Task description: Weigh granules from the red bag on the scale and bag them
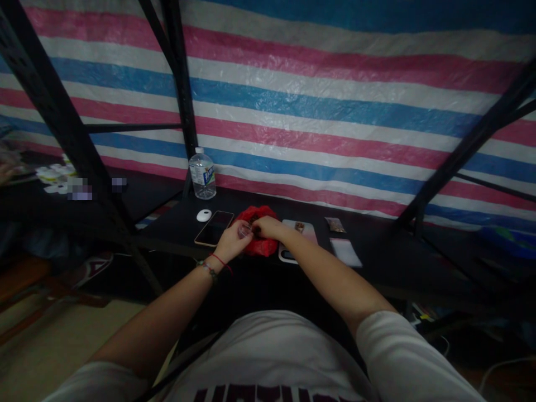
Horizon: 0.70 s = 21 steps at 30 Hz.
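A red plastic bag point(263, 247) lies open on the black shelf, with dark brown bits inside it. My left hand point(233, 237) is at the bag's left side, its fingers closed on a small clear plastic bag point(244, 229). My right hand point(268, 226) reaches over the red bag, fingers pinched together close to the clear bag's mouth; what they hold is too small to name. To the right, partly behind my right forearm, is a white digital scale point(310, 233) with a small brown portion on it. A filled small bag point(335, 225) lies beyond it, above a stack of clear bags point(345, 253).
Left of the red bag lie a phone point(214, 228) and a white oval object point(204, 215). A clear plastic bottle point(203, 176) stands by the metal post. White bottles point(52, 174) and part of another person's hand point(5, 172) are at far left. A striped sheet point(314, 111) hangs behind.
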### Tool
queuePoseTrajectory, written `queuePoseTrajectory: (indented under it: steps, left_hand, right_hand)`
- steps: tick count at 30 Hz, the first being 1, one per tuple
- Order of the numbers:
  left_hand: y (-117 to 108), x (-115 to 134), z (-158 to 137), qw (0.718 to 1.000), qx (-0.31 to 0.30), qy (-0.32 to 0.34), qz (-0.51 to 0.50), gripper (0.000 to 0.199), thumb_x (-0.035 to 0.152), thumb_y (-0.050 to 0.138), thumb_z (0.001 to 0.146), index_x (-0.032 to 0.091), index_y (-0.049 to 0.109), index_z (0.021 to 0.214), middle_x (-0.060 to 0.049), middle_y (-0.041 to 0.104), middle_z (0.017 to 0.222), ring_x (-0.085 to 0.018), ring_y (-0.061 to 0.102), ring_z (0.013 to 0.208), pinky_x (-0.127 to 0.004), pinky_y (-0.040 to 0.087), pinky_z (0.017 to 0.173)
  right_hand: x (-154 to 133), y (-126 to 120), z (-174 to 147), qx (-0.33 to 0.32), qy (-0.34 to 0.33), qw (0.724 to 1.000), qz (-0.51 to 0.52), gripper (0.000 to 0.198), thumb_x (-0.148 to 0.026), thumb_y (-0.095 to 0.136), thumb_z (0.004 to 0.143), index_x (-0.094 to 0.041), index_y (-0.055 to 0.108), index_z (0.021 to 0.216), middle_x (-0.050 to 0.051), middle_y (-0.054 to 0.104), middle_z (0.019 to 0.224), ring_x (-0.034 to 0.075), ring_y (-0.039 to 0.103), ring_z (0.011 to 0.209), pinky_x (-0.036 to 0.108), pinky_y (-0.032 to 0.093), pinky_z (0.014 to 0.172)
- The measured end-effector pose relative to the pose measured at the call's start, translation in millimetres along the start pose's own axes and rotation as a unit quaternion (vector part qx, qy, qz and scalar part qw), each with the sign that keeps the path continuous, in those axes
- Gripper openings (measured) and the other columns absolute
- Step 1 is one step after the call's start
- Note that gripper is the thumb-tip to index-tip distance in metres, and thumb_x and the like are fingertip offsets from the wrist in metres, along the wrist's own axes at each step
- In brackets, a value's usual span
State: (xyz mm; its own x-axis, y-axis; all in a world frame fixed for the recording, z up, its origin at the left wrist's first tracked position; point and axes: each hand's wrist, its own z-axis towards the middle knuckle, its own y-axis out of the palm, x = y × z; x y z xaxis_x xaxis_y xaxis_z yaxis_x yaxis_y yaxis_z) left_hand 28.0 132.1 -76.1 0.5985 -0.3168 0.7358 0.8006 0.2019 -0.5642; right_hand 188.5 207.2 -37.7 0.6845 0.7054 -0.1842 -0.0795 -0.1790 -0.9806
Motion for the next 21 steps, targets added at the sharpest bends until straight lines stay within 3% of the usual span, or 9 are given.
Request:
queuePoseTrajectory:
  steps: [9, 21]
  left_hand:
    - [-0.1, 1.5, 1.4, 0.999, 0.012, 0.037, -0.019, 0.044, 0.042, 0.065, 0.073, 0.018, 0.057, 0.109, -0.006, 0.069, 0.096, -0.02, 0.066, 0.084, -0.032, 0.051, 0.078]
    - [0.5, -2.1, 2.6, 0.999, 0.016, 0.033, -0.03, 0.042, 0.042, 0.064, 0.075, 0.019, 0.058, 0.109, -0.005, 0.068, 0.097, -0.019, 0.065, 0.084, -0.031, 0.051, 0.079]
  right_hand:
    - [9.3, -14.5, -5.0, 0.041, 0.003, 0.999, 0.031, 0.024, -0.011, 0.061, 0.077, -0.016, 0.074, 0.097, 0.004, 0.074, 0.091, 0.012, 0.062, 0.074, 0.018, 0.041, 0.064]
    - [8.3, -12.8, -2.7, 0.019, 0.027, 0.999, 0.013, 0.021, -0.014, 0.06, 0.079, -0.013, 0.075, 0.093, 0.006, 0.073, 0.084, 0.012, 0.061, 0.068, 0.019, 0.039, 0.062]
